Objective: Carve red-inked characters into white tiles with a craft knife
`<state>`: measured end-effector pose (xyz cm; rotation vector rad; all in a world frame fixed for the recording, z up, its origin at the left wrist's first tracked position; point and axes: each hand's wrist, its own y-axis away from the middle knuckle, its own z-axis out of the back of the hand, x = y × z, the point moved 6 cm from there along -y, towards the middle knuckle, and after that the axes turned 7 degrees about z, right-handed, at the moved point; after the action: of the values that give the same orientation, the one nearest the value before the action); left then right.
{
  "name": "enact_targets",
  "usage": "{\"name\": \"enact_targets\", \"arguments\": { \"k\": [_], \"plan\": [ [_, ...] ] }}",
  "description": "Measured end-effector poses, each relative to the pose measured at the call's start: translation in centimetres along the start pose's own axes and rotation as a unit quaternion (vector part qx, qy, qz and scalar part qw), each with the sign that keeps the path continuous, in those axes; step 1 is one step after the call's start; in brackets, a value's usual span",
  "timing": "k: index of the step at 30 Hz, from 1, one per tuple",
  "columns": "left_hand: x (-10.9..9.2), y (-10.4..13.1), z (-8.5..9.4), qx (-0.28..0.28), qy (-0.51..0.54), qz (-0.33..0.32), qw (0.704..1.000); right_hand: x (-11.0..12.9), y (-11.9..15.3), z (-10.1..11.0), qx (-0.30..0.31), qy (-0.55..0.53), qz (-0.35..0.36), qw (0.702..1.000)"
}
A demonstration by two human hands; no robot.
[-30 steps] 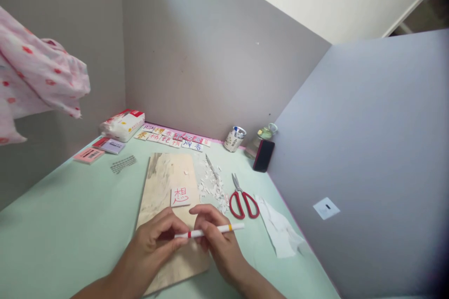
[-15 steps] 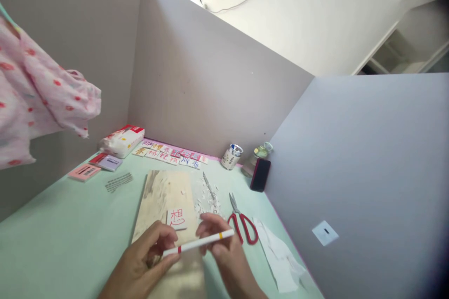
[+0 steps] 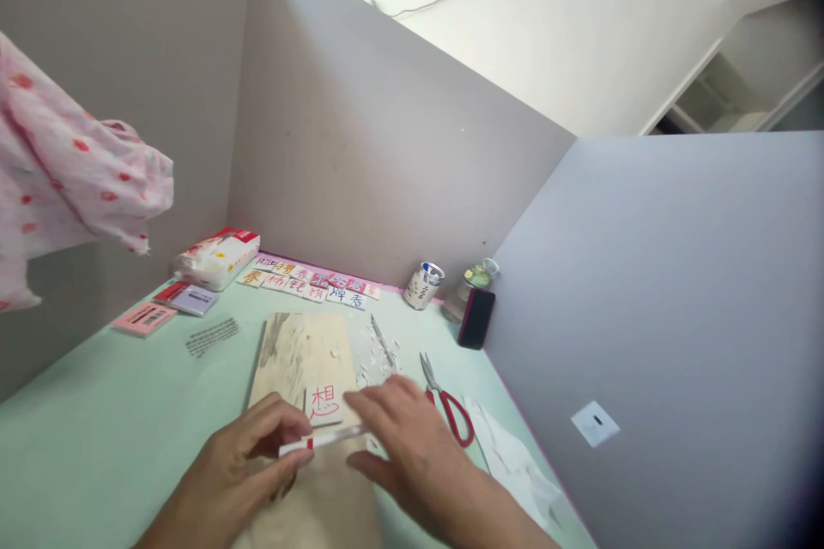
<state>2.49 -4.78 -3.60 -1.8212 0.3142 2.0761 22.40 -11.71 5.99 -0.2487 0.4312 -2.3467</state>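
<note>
My left hand [image 3: 238, 463] pinches a slim white marker pen [image 3: 328, 437] near its red-banded end, between thumb and fingers. The pen lies nearly level above a wooden board [image 3: 283, 369]. Over its far end is my right hand [image 3: 412, 437], thumb and fingers apart; that end is blurred and partly hidden, so contact is unclear. On the board, just beyond the pen, rests a small square tile [image 3: 324, 403] with a red handwritten character.
Beside the board lie a craft knife [image 3: 381, 336] among white shavings and red-handled scissors [image 3: 451, 403]. Behind are rows of lettered tiles [image 3: 309, 283], a tin can [image 3: 425, 287], a jar and a leaning phone [image 3: 477, 319]. Tissues [image 3: 219, 259] and small boxes [image 3: 145, 319] stand left.
My right hand has turned palm-down over the pen's far end, covering its yellow band. My left hand and the pen have shifted slightly left. The view has tilted a little.
</note>
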Motion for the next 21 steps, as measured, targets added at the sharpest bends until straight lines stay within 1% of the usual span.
{"name": "enact_targets", "arguments": {
  "k": [2,4,5,7,10,14,16,18,19,20,21],
  "plan": [
    [0.8,0.1,-0.1,-0.019,0.024,0.022,0.999,0.8,-0.6,-1.6,0.055,-0.013,0.019,0.998],
    [1.3,0.1,0.3,-0.039,0.061,0.045,0.996,1.2,-1.0,-2.5,0.072,-0.033,0.008,0.997],
    [1.3,0.1,0.5,-0.044,0.073,0.049,0.995,1.1,-1.2,-2.6,0.062,-0.044,-0.007,0.997],
    [0.7,0.1,1.0,-0.040,0.065,0.043,0.996,0.6,-1.4,-2.4,0.022,-0.069,-0.039,0.997],
    [-0.5,0.1,1.5,-0.021,0.028,0.030,0.999,0.1,-1.5,-2.1,-0.020,-0.085,-0.053,0.995],
    [-0.5,0.2,1.5,-0.015,0.030,0.049,0.998,0.6,-1.3,-2.3,-0.028,-0.075,-0.038,0.996],
    [-0.3,0.1,1.0,-0.006,0.037,0.057,0.998,0.5,-1.3,-2.7,-0.022,-0.111,-0.055,0.992],
    [-0.3,-0.1,0.4,0.012,0.048,0.059,0.997,-0.4,-1.5,-3.1,-0.026,-0.165,-0.077,0.983],
    [-0.3,-0.1,0.0,0.022,0.053,0.059,0.997,-1.4,-1.7,-3.1,-0.033,-0.184,-0.087,0.979],
    [-0.2,-0.2,-0.2,0.024,0.055,0.057,0.997,-2.8,-1.9,-2.9,-0.047,-0.188,-0.096,0.976],
    [0.0,-0.2,-0.3,0.018,0.057,0.058,0.997,-4.7,-2.2,-2.5,-0.061,-0.175,-0.108,0.977]
  ]
}}
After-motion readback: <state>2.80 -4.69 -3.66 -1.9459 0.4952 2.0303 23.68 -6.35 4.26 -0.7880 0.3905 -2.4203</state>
